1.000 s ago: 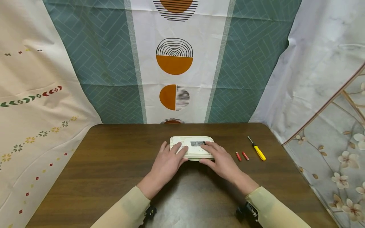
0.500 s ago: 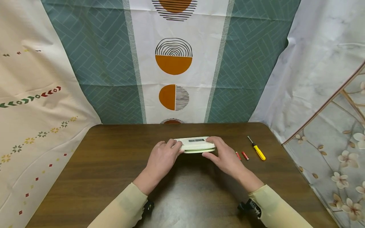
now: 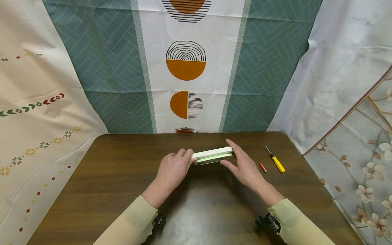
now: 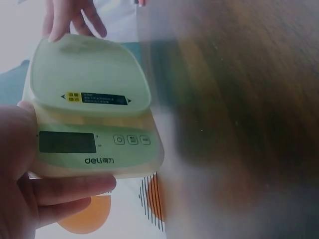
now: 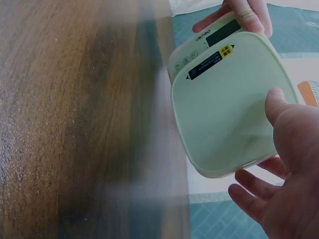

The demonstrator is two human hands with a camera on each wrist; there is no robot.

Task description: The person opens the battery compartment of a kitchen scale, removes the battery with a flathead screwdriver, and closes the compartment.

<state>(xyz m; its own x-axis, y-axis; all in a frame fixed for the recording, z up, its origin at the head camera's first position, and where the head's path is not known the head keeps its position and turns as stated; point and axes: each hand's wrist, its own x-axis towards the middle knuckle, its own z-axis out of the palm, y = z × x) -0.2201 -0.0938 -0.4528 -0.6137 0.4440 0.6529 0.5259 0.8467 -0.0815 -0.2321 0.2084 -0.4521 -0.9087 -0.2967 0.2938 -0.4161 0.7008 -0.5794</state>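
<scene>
A pale green kitchen scale (image 3: 213, 153) with a white underside is held tilted above the table, its weighing plate turned down and away from the head camera. My left hand (image 3: 172, 172) grips the display end, thumb on one face and fingers on the other. At the opposite end my right hand (image 3: 246, 170) holds the scale, with its thumb (image 5: 276, 102) against the plate and fingers around the back edge. The left wrist view shows the dark display (image 4: 67, 142), several buttons (image 4: 132, 140) and a black-and-yellow label (image 4: 97, 98).
To the right on the brown wooden table (image 3: 122, 170) lie a red battery (image 3: 262, 167) and a yellow-handled screwdriver (image 3: 277, 161). Patterned cloths (image 3: 116, 68) hang behind and beside the table.
The scale has come up off the table and tipped, so its underside no longer faces the head camera. Both hands moved with it. A second red battery is now hidden behind my right hand.
</scene>
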